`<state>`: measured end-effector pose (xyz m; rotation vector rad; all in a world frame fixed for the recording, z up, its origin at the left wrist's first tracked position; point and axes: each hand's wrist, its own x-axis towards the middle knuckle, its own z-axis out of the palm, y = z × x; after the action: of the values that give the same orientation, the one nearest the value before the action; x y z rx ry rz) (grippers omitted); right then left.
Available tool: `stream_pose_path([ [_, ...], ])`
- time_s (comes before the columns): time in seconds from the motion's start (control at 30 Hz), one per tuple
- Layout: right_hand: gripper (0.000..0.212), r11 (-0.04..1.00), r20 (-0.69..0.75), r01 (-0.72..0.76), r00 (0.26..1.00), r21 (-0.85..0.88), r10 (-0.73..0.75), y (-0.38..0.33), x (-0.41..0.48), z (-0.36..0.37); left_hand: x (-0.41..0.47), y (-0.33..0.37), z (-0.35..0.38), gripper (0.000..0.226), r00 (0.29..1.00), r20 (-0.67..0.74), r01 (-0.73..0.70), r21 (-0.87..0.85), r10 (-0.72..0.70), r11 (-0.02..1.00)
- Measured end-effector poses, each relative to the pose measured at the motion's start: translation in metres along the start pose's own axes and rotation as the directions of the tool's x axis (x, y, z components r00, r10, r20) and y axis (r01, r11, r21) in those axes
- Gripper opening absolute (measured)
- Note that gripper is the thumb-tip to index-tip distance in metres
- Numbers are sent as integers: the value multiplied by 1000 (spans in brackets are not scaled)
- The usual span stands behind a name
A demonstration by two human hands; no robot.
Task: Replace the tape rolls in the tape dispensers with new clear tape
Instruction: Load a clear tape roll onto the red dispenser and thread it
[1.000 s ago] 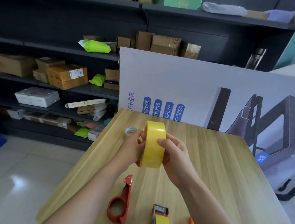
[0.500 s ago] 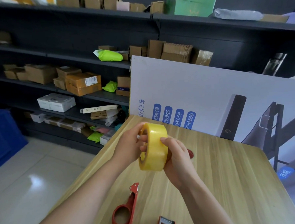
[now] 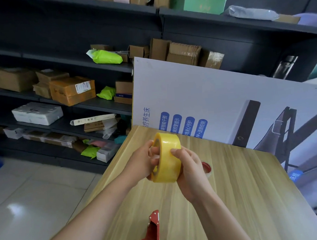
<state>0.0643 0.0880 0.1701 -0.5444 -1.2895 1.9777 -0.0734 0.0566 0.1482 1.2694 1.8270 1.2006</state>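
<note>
A thick yellowish clear tape roll (image 3: pixel 167 158) is held on edge above the wooden table (image 3: pixel 239 192). My left hand (image 3: pixel 140 161) grips its left side with fingers at the core. My right hand (image 3: pixel 190 171) wraps its right side, thumb resting on the outer band. A red tape dispenser (image 3: pixel 150 232) lies on the table near the bottom edge of the view, below the hands, partly cut off. A red-cored roll (image 3: pixel 206 168) peeks out behind my right hand.
A large white printed board (image 3: pixel 216 99) stands upright along the table's far edge. Dark shelves (image 3: pixel 66 98) with cardboard boxes and green parcels fill the left and back. Tiled floor (image 3: pixel 36 201) lies to the left of the table.
The view has tilted up, so the red dispenser sits lower in frame and the second dispenser has dropped out. The roll has turned slightly in my hands.
</note>
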Motion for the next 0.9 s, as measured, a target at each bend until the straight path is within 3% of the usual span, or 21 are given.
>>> stream_pose_path([
  [0.17, 27, 999, -96, 13, 995, -29, -16, 15, 27, 38, 22, -11, -44, 51, 970, -19, -241, -11, 240, 971],
  [0.27, 26, 1000, -134, 4, 991, -4, -5, 23, 36, 55, 36, -20, -68, 29, 949, -57, -308, 50, 311, 950],
  [0.33, 28, 1000, -138, 7, 990, 0, -7, 24, 39, 61, 44, -24, -76, 28, 952, -48, -302, 26, 303, 953],
  [0.5, 44, 992, -96, 26, 995, -125, -38, 23, 43, 63, 54, -39, -75, 56, 989, -9, -145, -62, 144, 988],
  [0.7, 41, 980, -79, 48, 995, -194, -65, 19, 39, 56, 53, -33, -69, 40, 992, 91, -76, -130, 88, 989],
  [0.83, 39, 983, -195, 56, 977, -173, -90, 16, 39, 59, 53, -30, -72, 33, 989, 90, -107, -149, 121, 983],
  [0.9, 27, 982, -237, 76, 965, -172, -116, 12, 38, 57, 53, -25, -71, 25, 985, 61, -151, -166, 163, 975],
])
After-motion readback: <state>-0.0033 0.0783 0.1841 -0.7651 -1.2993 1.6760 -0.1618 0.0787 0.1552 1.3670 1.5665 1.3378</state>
